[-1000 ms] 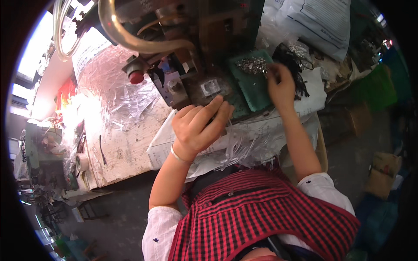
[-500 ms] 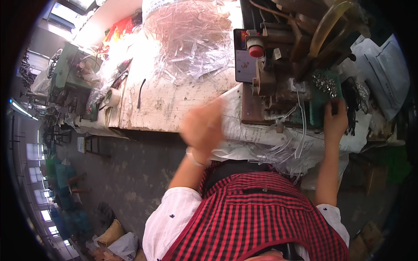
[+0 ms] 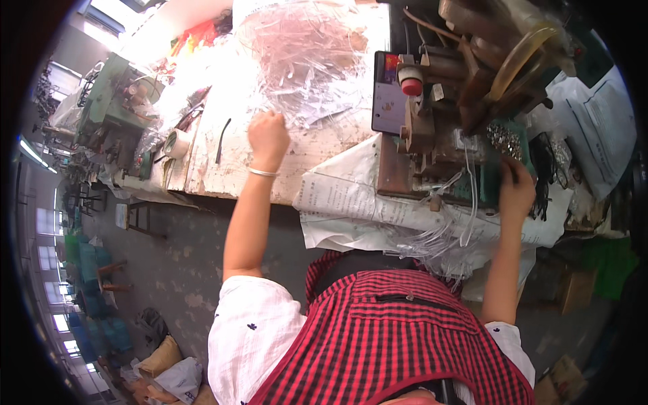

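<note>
My left hand (image 3: 268, 140) is closed like a fist at the near left edge of a large pile of thin clear plastic strips (image 3: 304, 74), shaped like eyeglass temples. What its fingers hold, if anything, is hidden. At the right, my right hand (image 3: 517, 187) reaches to a green tray (image 3: 496, 177), fingertips bent together just below a heap of small shiny metal parts (image 3: 504, 140). Anything in that pinch is too small to make out. Beside it stands a brown metal bench machine (image 3: 432, 128) with a red button (image 3: 411, 86); a clear strip (image 3: 470, 196) hangs from its front.
A phone (image 3: 386, 101) leans left of the machine. A dark temple-shaped strip (image 3: 222, 140) and a tape roll (image 3: 177, 144) lie on the left. More clear strips (image 3: 432, 246) droop over the front edge on white printed sheeting (image 3: 344, 192). Grey-white bags (image 3: 594, 121) stand far right.
My left hand has swung left and away from me, from beside the machine to the pile's edge. My right hand stays at the green tray, its fingertips slightly shifted.
</note>
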The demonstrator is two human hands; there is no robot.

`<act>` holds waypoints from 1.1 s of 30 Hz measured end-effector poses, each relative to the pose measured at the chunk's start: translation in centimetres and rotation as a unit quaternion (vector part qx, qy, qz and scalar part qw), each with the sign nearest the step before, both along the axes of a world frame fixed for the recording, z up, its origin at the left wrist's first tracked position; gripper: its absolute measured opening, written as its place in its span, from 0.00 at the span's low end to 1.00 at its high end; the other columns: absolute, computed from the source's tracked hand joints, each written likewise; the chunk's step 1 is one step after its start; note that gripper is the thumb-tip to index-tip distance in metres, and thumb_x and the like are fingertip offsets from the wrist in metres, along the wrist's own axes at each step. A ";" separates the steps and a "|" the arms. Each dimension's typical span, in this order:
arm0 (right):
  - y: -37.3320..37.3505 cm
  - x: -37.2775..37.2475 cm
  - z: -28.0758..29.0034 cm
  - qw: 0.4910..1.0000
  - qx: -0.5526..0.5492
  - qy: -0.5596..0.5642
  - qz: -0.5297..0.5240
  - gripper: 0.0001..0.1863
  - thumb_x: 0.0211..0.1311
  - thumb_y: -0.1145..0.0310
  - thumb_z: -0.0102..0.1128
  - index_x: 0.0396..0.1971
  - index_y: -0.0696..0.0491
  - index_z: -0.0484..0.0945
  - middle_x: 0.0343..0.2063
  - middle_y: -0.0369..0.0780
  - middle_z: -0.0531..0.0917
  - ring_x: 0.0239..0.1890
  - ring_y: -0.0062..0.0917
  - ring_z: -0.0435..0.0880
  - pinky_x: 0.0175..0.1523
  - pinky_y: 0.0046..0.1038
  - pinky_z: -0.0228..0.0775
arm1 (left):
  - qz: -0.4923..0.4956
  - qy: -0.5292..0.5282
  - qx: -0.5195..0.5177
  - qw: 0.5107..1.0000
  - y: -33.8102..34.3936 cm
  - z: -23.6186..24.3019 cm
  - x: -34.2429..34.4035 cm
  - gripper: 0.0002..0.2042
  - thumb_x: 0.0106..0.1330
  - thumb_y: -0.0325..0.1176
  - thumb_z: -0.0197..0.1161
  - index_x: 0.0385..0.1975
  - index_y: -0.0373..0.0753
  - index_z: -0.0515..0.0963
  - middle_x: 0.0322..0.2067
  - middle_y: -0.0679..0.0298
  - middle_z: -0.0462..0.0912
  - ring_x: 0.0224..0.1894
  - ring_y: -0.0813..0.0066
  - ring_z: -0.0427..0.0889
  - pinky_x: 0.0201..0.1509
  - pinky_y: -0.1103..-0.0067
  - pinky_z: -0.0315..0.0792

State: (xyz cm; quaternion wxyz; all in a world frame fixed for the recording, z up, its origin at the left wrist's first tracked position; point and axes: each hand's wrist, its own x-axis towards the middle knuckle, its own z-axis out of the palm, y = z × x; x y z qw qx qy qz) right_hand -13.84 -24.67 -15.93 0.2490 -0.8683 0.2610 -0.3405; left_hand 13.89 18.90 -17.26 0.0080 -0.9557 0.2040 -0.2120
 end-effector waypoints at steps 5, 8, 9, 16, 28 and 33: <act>-1.0 -6.4 -0.9 0.992 0.108 -0.034 -0.050 0.10 0.64 0.75 0.62 0.43 0.56 0.86 0.40 0.39 0.87 0.43 0.26 0.85 0.51 0.27 0.73 | 0.106 0.068 -0.021 0.992 8.4 4.6 3.9 0.08 0.61 0.37 0.62 0.33 0.47 0.88 0.35 0.61 0.87 0.37 0.55 0.86 0.43 0.65 0.79; 0.1 -6.1 0.4 0.987 0.126 -0.089 -0.041 0.09 0.64 0.75 0.63 0.43 0.56 0.86 0.39 0.37 0.87 0.44 0.24 0.84 0.52 0.26 0.73 | 0.146 0.127 -0.116 0.974 12.3 0.9 10.2 0.15 0.56 0.44 0.70 0.33 0.39 0.88 0.31 0.54 0.88 0.35 0.56 0.87 0.43 0.68 0.79; 0.9 -5.4 1.2 0.987 0.114 -0.109 -0.018 0.09 0.64 0.75 0.63 0.42 0.56 0.86 0.39 0.38 0.87 0.44 0.24 0.84 0.52 0.26 0.73 | 0.144 0.158 -0.175 0.961 12.1 -1.6 11.6 0.17 0.53 0.45 0.72 0.32 0.36 0.87 0.30 0.52 0.88 0.34 0.58 0.87 0.42 0.69 0.79; 7.3 3.2 8.6 0.962 0.012 -0.184 0.202 0.05 0.61 0.78 0.65 0.37 0.58 0.84 0.38 0.37 0.86 0.44 0.24 0.83 0.51 0.25 0.73 | 0.131 0.417 -0.283 0.854 10.2 -0.5 9.1 0.10 0.57 0.39 0.71 0.23 0.38 0.84 0.16 0.66 0.79 0.15 0.79 0.71 0.17 0.78 0.61; 10.5 5.1 8.2 0.827 0.416 -0.299 0.232 0.25 0.59 0.80 0.66 0.57 0.59 0.72 0.47 0.41 0.84 0.46 0.19 0.84 0.53 0.22 0.73 | -0.115 0.474 -0.644 0.590 -3.9 6.0 -7.3 0.07 0.71 0.31 0.63 0.44 0.38 0.79 0.32 0.65 0.85 0.27 0.85 0.78 0.26 0.88 0.66; 12.7 2.7 11.5 0.861 0.364 -0.255 0.247 0.27 0.58 0.82 0.59 0.60 0.59 0.69 0.49 0.43 0.83 0.49 0.28 0.85 0.56 0.27 0.73 | -0.230 0.200 -0.711 0.633 -10.5 10.7 -13.3 0.06 0.74 0.29 0.58 0.39 0.33 0.77 0.35 0.54 0.86 0.32 0.75 0.85 0.30 0.84 0.75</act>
